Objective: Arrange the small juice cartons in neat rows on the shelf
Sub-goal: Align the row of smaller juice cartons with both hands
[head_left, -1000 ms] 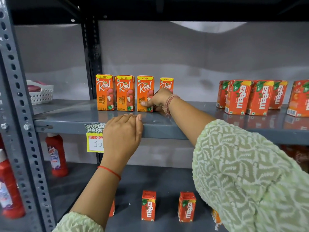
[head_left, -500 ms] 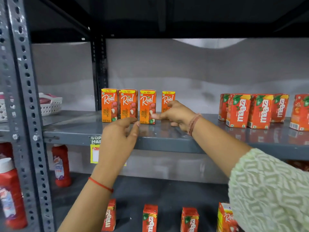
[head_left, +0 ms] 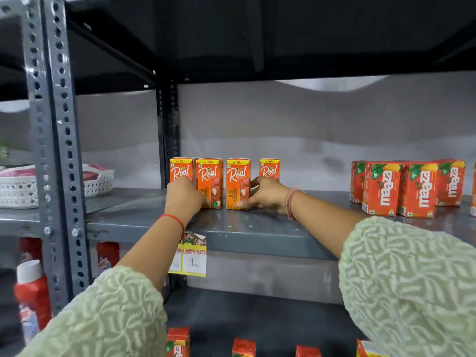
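Note:
Several orange Real juice cartons stand upright in a row on the grey middle shelf [head_left: 257,237]. My left hand [head_left: 184,195] is closed around the leftmost Real carton [head_left: 180,170] and hides its lower half. A second Real carton [head_left: 210,181] stands right beside it. My right hand [head_left: 265,195] holds the third Real carton [head_left: 238,180], thumb across its front base and fingers at its right side. A fourth Real carton [head_left: 269,168] stands further back, partly hidden behind that hand.
Red Maaza cartons [head_left: 381,189] are grouped at the shelf's right end. More cartons [head_left: 177,341] stand on the lower shelf. A white basket [head_left: 99,181] sits on the left bay. Red bottles [head_left: 32,292] are lower left, beside a perforated steel post [head_left: 56,150]. A price tag [head_left: 190,258] hangs from the shelf edge.
My left hand has risen from the shelf's front edge to the leftmost Real carton. My right hand stays at the third carton. The camera has moved closer and higher.

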The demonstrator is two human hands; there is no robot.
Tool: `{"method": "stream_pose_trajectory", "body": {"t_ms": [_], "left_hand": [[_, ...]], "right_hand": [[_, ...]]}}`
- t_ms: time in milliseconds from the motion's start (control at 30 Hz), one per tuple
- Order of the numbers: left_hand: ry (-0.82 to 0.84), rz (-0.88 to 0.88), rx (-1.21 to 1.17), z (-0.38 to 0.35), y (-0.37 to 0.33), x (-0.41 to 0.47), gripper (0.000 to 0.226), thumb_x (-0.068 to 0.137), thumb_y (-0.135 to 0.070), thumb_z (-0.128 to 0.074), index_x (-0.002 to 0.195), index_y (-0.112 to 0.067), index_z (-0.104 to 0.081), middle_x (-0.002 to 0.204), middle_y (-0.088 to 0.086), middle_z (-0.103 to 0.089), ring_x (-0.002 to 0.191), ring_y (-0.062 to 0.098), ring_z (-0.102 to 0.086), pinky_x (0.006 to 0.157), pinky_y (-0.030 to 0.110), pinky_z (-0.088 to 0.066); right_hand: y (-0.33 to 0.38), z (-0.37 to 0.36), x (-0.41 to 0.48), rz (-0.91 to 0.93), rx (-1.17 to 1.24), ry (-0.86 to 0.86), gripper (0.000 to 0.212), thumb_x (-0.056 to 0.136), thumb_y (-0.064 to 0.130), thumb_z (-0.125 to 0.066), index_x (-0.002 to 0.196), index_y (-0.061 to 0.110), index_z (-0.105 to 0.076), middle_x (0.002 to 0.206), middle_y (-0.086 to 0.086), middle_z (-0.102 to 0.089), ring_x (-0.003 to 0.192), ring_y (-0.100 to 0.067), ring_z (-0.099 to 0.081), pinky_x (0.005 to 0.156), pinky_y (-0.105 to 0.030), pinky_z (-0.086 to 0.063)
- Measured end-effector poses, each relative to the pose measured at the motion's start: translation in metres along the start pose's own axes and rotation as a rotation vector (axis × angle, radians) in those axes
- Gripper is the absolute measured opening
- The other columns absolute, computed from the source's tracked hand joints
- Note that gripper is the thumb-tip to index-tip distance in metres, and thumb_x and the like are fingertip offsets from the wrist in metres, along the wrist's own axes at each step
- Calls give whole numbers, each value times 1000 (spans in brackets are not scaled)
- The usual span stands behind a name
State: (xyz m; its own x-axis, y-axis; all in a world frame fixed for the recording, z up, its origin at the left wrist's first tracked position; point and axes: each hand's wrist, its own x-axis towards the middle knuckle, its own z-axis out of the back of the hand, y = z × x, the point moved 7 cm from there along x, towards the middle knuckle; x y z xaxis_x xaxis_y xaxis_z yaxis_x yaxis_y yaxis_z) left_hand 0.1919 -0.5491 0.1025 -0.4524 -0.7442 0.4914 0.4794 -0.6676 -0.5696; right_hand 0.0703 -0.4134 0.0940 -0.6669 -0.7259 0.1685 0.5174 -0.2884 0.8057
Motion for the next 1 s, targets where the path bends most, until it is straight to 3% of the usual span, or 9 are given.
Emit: {"method": "stream_pose_trajectory", "body": {"t_ms": [133, 367, 533, 700, 867, 1000], "left_hand": [[-30, -13, -27, -2, -2, 1, 27, 88, -22, -65, 104, -1, -61, 105, 14, -67, 96, 28, -64, 71, 27, -49], [3, -20, 15, -3, -4, 3, 35, 82, -24, -72, 109, -4, -62, 107, 14, -66, 98, 30, -64, 83, 37, -52], [71, -60, 30, -7, -11, 1, 42, 81, -28, -71, 114, -5, -59, 110, 12, -65, 100, 27, -62, 83, 32, -50], [121, -98, 13, -10, -21, -4, 38, 80, -30, -71, 105, -3, -62, 101, 13, -67, 84, 22, -61, 80, 31, -52], [154, -149, 3, -12, -27, -6, 52, 78, -34, -72, 119, -5, -61, 116, 9, -65, 106, 23, -61, 85, 27, -48], [178, -164, -19, -16, -27, -5, 44, 79, -31, -72, 113, -5, -65, 114, 8, -66, 104, 21, -60, 78, 22, -43]], "right_hand": [[2, 0, 6, 24, -41, -67, 60, 75, 15, -73, 129, 11, -47, 132, -10, -57, 122, -28, -54, 106, -44, -43], [-11, 14, 6, -49, -42, -135, 60, 75, 11, -72, 130, 11, -48, 133, -10, -56, 123, -31, -52, 106, -46, -42], [-23, 34, -3, -87, -1, -180, 58, 74, 6, -72, 128, 12, -51, 131, -9, -59, 121, -30, -54, 105, -45, -44], [-30, 44, -8, -106, -7, -207, 45, 79, 5, -68, 122, 8, -55, 129, -11, -60, 121, -29, -55, 106, -44, -43], [-31, 42, -9, -112, -80, -207, 49, 76, 11, -72, 122, 7, -55, 128, -12, -61, 119, -29, -56, 105, -43, -44], [-33, 47, -11, -140, -140, -263, 50, 77, 16, -72, 122, 4, -55, 126, -13, -61, 117, -29, -57, 103, -41, -46]]}}
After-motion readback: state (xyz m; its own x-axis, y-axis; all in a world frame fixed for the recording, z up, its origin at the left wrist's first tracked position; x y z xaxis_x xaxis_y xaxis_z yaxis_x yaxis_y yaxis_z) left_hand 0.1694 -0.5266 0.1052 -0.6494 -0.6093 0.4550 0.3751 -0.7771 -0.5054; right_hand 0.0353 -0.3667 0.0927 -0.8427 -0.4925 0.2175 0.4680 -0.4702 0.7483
